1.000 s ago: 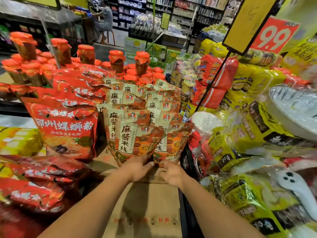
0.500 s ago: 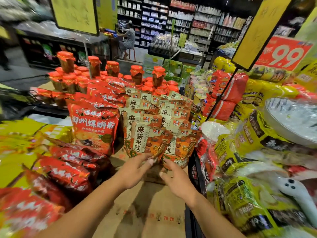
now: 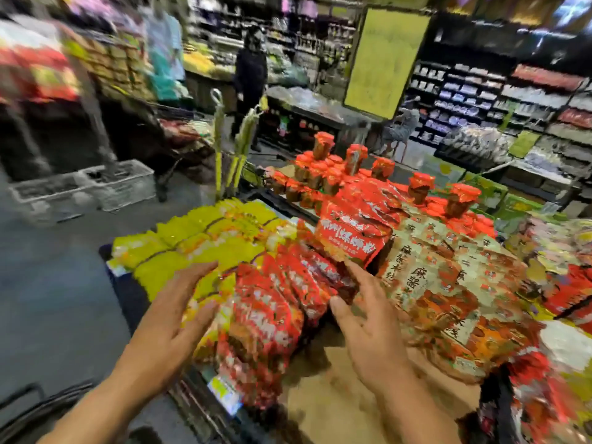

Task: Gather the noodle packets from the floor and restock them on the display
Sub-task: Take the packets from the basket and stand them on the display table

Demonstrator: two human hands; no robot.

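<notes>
The view is blurred by motion. Beige and orange noodle packets [image 3: 445,293] stand in rows on the display at the right, above a bare cardboard sheet [image 3: 346,392]. Red noodle packets [image 3: 269,318] lie stacked in the middle, with one upright red packet [image 3: 352,232] behind them. Yellow packets [image 3: 198,248] fill the left of the display. My left hand [image 3: 173,322] hovers with fingers spread over the edge between yellow and red packets, holding nothing. My right hand [image 3: 368,328] is open too, fingers spread in front of the red stack.
Red-lidded jars [image 3: 339,174] stand in tiers behind the packets. Grey floor [image 3: 54,283] lies left of the display, with two white crates [image 3: 89,187] on it. A person in dark clothes [image 3: 250,78] stands in the far aisle. A yellow sign [image 3: 384,59] hangs above.
My view has swung left. Both hands have come away from the beige packets and now spread open over the red and yellow stacks.
</notes>
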